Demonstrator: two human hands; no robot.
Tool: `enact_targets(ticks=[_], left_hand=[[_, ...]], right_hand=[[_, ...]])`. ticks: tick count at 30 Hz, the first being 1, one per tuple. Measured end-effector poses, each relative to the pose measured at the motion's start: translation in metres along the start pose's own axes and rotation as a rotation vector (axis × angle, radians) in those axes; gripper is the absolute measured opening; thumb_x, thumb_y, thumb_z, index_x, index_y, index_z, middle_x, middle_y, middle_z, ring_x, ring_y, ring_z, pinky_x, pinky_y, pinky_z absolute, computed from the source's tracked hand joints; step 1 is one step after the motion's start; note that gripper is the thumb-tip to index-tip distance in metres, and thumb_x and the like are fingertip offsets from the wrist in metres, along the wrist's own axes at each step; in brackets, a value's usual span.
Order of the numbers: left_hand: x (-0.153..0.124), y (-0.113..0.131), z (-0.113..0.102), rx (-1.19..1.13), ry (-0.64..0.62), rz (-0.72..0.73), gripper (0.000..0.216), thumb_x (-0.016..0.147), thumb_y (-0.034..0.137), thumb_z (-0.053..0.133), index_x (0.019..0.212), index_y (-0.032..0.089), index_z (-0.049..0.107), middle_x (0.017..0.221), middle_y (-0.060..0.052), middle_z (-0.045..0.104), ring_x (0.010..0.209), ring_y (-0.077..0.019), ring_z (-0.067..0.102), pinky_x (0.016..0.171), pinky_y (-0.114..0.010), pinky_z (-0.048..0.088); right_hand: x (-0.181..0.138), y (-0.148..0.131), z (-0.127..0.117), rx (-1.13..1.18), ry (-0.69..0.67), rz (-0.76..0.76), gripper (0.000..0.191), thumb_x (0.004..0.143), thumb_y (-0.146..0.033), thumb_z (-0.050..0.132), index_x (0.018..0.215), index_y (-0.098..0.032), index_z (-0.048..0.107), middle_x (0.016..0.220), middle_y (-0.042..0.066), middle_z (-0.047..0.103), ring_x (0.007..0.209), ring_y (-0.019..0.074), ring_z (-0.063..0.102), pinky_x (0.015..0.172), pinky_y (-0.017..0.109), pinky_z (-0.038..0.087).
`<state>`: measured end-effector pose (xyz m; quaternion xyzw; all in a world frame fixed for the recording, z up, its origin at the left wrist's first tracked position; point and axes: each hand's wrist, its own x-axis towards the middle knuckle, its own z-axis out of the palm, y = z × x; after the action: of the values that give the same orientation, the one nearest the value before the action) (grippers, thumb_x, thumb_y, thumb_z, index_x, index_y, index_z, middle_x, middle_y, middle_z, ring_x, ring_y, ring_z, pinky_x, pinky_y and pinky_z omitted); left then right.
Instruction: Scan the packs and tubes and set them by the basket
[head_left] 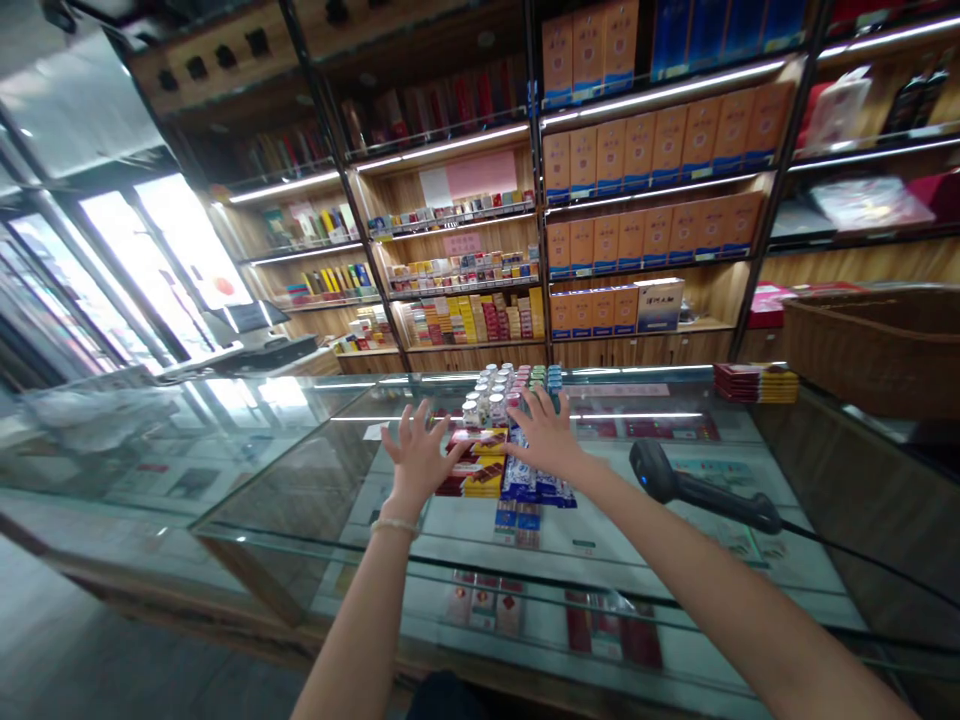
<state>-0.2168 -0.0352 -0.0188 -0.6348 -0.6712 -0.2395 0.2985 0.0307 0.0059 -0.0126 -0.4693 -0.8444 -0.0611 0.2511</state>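
On the glass counter (675, 545), toward the middle of its far edge, lies a pile of red-and-yellow packs (480, 470) beside blue-and-white packs (525, 482). The left hand (420, 455), fingers spread, sits at the pile's left side, perhaps touching it. The right hand (546, 435), also splayed, rests over the packs. Small bottles (499, 390) stand just behind; a scanner (697, 490) lies to the right

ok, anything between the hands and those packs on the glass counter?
Nothing visible. Left hand is at the left edge of the red-and-yellow packs, right hand over the blue-and-white packs. The barcode scanner lies off to the right, the small capped jars behind the packs.
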Motion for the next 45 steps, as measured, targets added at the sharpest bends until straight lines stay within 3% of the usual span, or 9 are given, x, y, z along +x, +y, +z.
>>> enact_targets(ticks=[10, 18, 28, 32, 36, 45], left_hand=[[-0.009, -0.006, 0.012, -0.018, 0.017, -0.014, 0.047, 0.088, 0.065, 0.068, 0.116, 0.029, 0.08, 0.159, -0.015, 0.053, 0.153, -0.0408, 0.035, 0.123, -0.071, 0.001], [-0.012, -0.005, 0.013, -0.024, -0.071, -0.033, 0.04, 0.081, 0.065, 0.077, 0.105, 0.033, 0.083, 0.159, -0.011, 0.054, 0.154, -0.0422, 0.033, 0.123, -0.074, 0.005], [-0.011, -0.004, 0.014, -0.087, -0.087, -0.077, 0.032, 0.085, 0.057, 0.075, 0.101, 0.031, 0.084, 0.157, -0.012, 0.056, 0.153, -0.0423, 0.033, 0.122, -0.076, 0.008], [-0.007, -0.001, 0.007, -0.077, -0.072, -0.075, 0.032, 0.086, 0.056, 0.074, 0.104, 0.031, 0.083, 0.16, -0.012, 0.053, 0.154, -0.0434, 0.031, 0.12, -0.077, 0.012], [0.003, 0.008, -0.004, -0.064, 0.003, -0.053, 0.034, 0.086, 0.054, 0.075, 0.109, 0.031, 0.081, 0.165, -0.011, 0.046, 0.157, -0.0422, 0.026, 0.122, -0.075, 0.01], [0.031, 0.054, -0.018, -0.124, 0.118, -0.052, 0.046, 0.086, 0.058, 0.074, 0.114, 0.021, 0.076, 0.171, -0.021, 0.031, 0.16, -0.0459, 0.019, 0.122, -0.075, 0.014]], right_hand=[[0.015, -0.005, 0.019, 0.01, -0.136, -0.015, 0.071, 0.093, -0.075, 0.054, 0.14, -0.023, 0.066, 0.173, 0.017, 0.027, 0.162, 0.0381, 0.012, 0.126, 0.07, 0.005], [0.024, 0.0, 0.024, 0.037, -0.235, 0.001, 0.071, 0.088, -0.077, 0.058, 0.136, -0.026, 0.07, 0.172, 0.015, 0.029, 0.161, 0.0413, 0.013, 0.124, 0.073, 0.006], [0.03, -0.002, 0.026, 0.046, -0.228, -0.004, 0.069, 0.086, -0.075, 0.063, 0.129, -0.023, 0.074, 0.172, 0.016, 0.028, 0.16, 0.04, 0.012, 0.123, 0.073, 0.007], [0.029, -0.004, 0.021, 0.04, -0.158, 0.003, 0.067, 0.084, -0.07, 0.068, 0.128, -0.02, 0.072, 0.17, 0.017, 0.031, 0.159, 0.0406, 0.015, 0.123, 0.072, 0.01], [0.025, -0.001, 0.009, 0.015, -0.001, -0.012, 0.064, 0.085, -0.063, 0.072, 0.131, -0.019, 0.069, 0.172, 0.018, 0.028, 0.161, 0.0387, 0.013, 0.125, 0.068, 0.01], [0.009, 0.033, -0.022, -0.051, 0.295, -0.061, 0.064, 0.087, -0.049, 0.074, 0.139, -0.016, 0.058, 0.173, 0.021, 0.024, 0.162, 0.0374, 0.013, 0.126, 0.064, 0.005]])
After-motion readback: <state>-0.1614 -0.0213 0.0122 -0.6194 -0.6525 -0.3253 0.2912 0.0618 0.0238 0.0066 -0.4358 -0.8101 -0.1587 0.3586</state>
